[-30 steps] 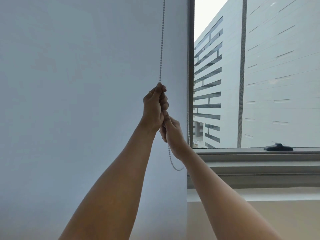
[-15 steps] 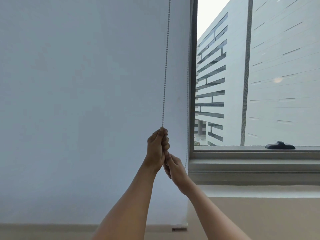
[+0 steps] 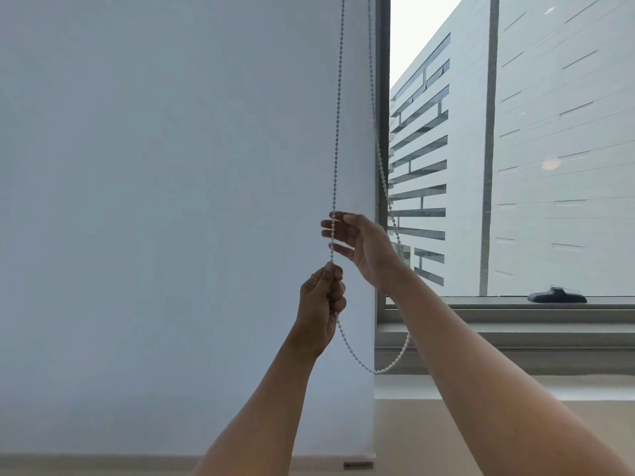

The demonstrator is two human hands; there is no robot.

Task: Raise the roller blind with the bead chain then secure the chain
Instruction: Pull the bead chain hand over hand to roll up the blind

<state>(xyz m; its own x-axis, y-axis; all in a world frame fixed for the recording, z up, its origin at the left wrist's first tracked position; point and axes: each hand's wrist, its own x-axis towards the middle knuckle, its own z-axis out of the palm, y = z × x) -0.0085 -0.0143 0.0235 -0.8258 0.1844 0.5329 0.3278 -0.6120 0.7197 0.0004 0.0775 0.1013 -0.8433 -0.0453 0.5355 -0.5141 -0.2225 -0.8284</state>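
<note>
A pale grey roller blind (image 3: pixel 171 218) covers the left window almost to the bottom, its bottom bar (image 3: pixel 357 464) low in the head view. A white bead chain (image 3: pixel 338 115) hangs in front of its right edge and loops back up at the lower right. My left hand (image 3: pixel 321 307) grips the near strand in a fist. My right hand (image 3: pixel 360 245) is above it, fingers spread and straight, with the strand crossing in front of the fingertips. A ring sits on a left finger.
A dark window frame post (image 3: pixel 383 149) stands right of the blind. The right pane is uncovered and shows a white building outside. A black window handle (image 3: pixel 556 296) lies on the grey sill (image 3: pixel 515 324). A beige wall runs below.
Both hands pulled the chain down, then my right hand let go and rose above the left with fingers spread. The blind's bottom bar has come into view, slightly higher.
</note>
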